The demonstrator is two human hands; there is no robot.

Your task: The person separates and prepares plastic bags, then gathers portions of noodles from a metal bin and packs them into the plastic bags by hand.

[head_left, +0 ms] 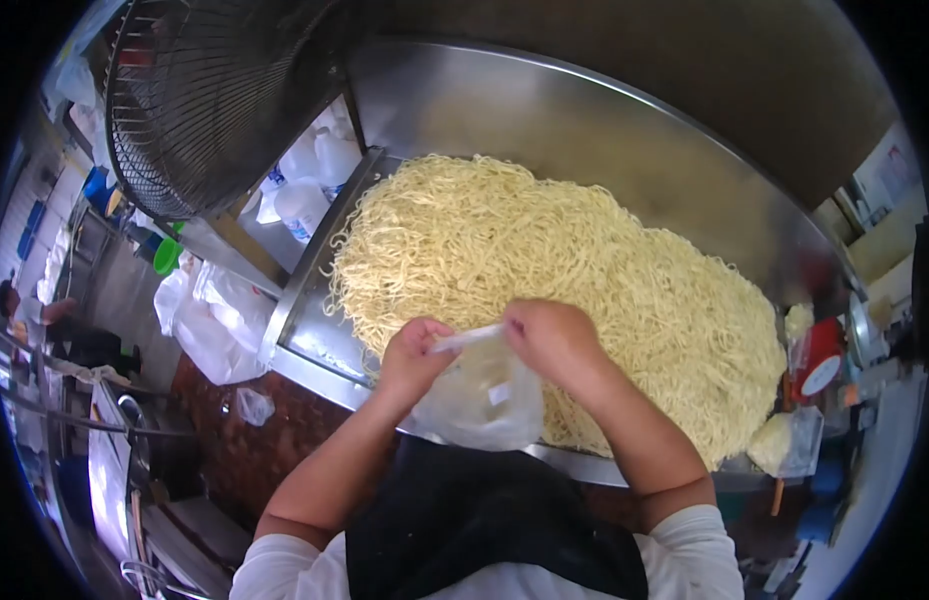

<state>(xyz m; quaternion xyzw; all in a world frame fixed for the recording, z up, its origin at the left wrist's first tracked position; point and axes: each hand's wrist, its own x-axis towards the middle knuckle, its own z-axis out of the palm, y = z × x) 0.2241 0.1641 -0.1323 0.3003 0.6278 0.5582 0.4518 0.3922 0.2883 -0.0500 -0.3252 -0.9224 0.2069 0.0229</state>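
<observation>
A clear plastic bag (484, 405) hangs between my two hands, in front of my dark apron. My left hand (414, 355) pinches one end of its rolled or folded top edge. At the other end, my right hand (551, 338) is closed on the same edge. The bag hangs down over the near rim of the metal tray, with a small white patch on its side; I cannot tell what, if anything, is in it. Just beyond both hands lies a wide heap of pale yellow noodles (574, 250).
The metal tray (319, 345) has a raised rim and a tall back panel. A large fan (214, 100) stands at upper left, near white plastic jugs (302, 205). White bags (219, 315) sit left. A red scale (817, 357) and a filled bag (787, 443) are right. Another person (34, 315) is far left.
</observation>
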